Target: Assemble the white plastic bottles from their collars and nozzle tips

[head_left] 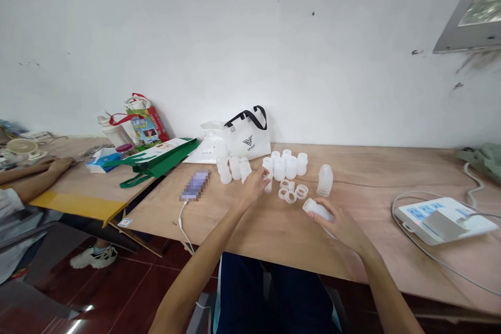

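My right hand [338, 222] is wrapped round a frosted white plastic bottle [318, 210], tilted with its open end toward the upper left. Farther forward, the fingers of my left hand [256, 183] close on a small clear plastic cup [268, 187], partly hidden by them. Between the hands lie several translucent plastic rings [301, 191]. A stack of clear domed cups [324, 180] stands beyond my right hand. Behind my left hand several frosted bottles [290, 166] stand in a group, with more frosted bottles [224, 170] to its left.
A white bag with black handles [250, 141] and a clear plastic bag [209, 146] stand by the wall. A phone [195, 185] with a cable lies left; a white power strip [444, 219] lies right. A green bag [160, 159] spans the table gap. Another person's arm [39, 172] rests far left.
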A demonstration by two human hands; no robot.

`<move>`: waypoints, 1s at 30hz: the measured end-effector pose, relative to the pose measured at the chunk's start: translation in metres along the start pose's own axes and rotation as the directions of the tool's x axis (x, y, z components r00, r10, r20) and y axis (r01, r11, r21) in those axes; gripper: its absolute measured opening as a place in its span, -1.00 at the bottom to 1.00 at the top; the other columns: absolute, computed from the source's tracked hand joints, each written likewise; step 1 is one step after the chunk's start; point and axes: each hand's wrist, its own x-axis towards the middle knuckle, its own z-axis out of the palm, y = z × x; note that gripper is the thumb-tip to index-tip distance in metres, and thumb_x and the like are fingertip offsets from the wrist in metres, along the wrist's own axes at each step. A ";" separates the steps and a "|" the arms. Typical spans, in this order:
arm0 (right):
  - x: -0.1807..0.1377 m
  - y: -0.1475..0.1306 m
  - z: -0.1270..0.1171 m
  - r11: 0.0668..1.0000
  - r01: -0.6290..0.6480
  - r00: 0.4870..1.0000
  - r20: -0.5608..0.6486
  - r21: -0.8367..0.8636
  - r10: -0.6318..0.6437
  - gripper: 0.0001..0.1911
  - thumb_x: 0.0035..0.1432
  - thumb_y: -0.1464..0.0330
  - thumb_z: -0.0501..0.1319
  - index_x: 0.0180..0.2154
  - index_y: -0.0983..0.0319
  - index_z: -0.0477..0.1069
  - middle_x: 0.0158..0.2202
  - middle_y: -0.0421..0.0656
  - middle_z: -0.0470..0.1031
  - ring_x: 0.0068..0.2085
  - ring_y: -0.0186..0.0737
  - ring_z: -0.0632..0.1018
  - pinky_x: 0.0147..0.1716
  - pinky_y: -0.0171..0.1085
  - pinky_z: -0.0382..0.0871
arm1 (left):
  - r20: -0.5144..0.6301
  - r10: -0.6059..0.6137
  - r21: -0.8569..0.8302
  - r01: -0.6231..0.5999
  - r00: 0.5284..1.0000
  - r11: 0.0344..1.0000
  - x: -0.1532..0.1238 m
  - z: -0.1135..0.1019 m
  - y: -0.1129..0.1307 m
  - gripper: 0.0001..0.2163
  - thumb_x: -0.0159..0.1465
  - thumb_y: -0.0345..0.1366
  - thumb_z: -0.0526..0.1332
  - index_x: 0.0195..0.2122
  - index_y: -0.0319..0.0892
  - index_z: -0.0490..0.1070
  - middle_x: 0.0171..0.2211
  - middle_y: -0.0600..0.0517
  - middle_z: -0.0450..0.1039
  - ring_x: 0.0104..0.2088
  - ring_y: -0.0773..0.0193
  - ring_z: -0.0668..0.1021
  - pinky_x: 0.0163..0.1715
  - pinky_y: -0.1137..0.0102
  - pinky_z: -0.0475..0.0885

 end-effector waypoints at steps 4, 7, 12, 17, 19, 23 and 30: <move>0.001 0.002 0.000 1.000 -0.002 0.999 0.034 -0.005 0.002 -0.64 0.25 -0.02 0.21 -0.03 0.00 0.49 0.02 -0.19 0.62 0.04 0.11 0.60 0.02 0.04 0.48 | -0.021 0.001 -0.021 -0.002 1.000 1.000 -0.002 -0.001 0.001 -0.78 0.31 -0.36 0.22 -0.02 -0.12 0.39 -0.05 -0.06 0.56 -0.03 0.06 0.58 0.00 0.17 0.47; 0.002 -0.001 -0.001 1.000 -0.009 0.999 0.050 0.001 0.009 -0.62 0.26 -0.04 0.20 -0.03 0.00 0.49 0.01 -0.19 0.62 0.03 0.11 0.60 0.02 0.04 0.48 | -0.117 0.002 -0.055 -0.008 0.993 0.998 -0.012 -0.006 0.014 -0.68 0.31 -0.31 0.27 0.08 -0.12 0.37 0.07 -0.11 0.51 0.07 0.02 0.53 0.09 0.11 0.43; -0.002 -0.013 0.004 0.975 -0.042 0.989 0.144 0.218 0.010 -0.57 0.28 -0.09 0.16 0.03 -0.01 0.45 -0.07 -0.20 0.62 -0.16 -0.04 0.65 -0.21 -0.11 0.55 | 0.145 0.173 -0.335 -0.116 0.974 0.935 -0.046 -0.014 0.057 -0.58 0.33 -0.23 0.31 0.21 0.02 0.36 0.21 -0.07 0.44 0.09 0.11 0.54 0.11 0.18 0.45; -0.007 -0.013 0.014 0.940 -0.168 0.970 0.220 0.297 0.104 -0.56 0.36 -0.11 0.02 0.10 -0.10 0.37 -0.21 -0.26 0.61 -0.37 -0.14 0.62 -0.40 -0.16 0.54 | 0.448 0.281 -0.490 -0.029 0.849 0.871 -0.064 -0.004 0.077 -0.65 0.35 -0.20 0.32 0.16 0.09 0.47 0.19 -0.03 0.48 0.15 0.06 0.53 0.10 0.18 0.49; -0.006 -0.010 0.016 0.965 -0.104 0.991 0.111 0.242 0.079 -0.59 0.36 -0.09 0.05 0.07 -0.09 0.40 -0.19 -0.25 0.61 -0.27 -0.09 0.64 -0.29 -0.11 0.56 | 0.408 0.237 -0.519 0.011 0.882 0.854 -0.062 0.003 0.072 -0.72 0.36 -0.14 0.29 0.08 0.01 0.52 0.08 -0.04 0.55 0.05 0.08 0.58 0.04 0.20 0.52; -0.001 -0.006 0.015 0.987 0.041 0.999 -0.026 0.156 -0.037 -0.58 0.28 -0.03 0.20 0.07 -0.01 0.35 -0.04 -0.17 0.58 0.00 0.01 0.61 -0.01 -0.01 0.51 | 0.242 -0.032 -0.493 0.152 0.970 0.857 -0.051 0.012 0.058 -0.63 0.48 -0.01 0.02 -0.07 -0.16 0.50 -0.17 -0.07 0.59 -0.20 0.17 0.62 -0.22 0.29 0.60; 0.004 0.002 0.004 0.979 0.069 0.975 -0.219 0.192 -0.026 -0.53 0.21 -0.03 0.30 0.05 0.05 0.39 0.12 -0.09 0.54 0.14 0.06 0.54 0.18 0.07 0.39 | 0.051 0.059 0.014 -0.060 0.997 0.998 -0.033 0.035 0.060 -0.73 0.41 -0.25 0.18 0.11 -0.12 0.30 0.07 -0.13 0.50 0.07 -0.01 0.53 0.01 0.11 0.48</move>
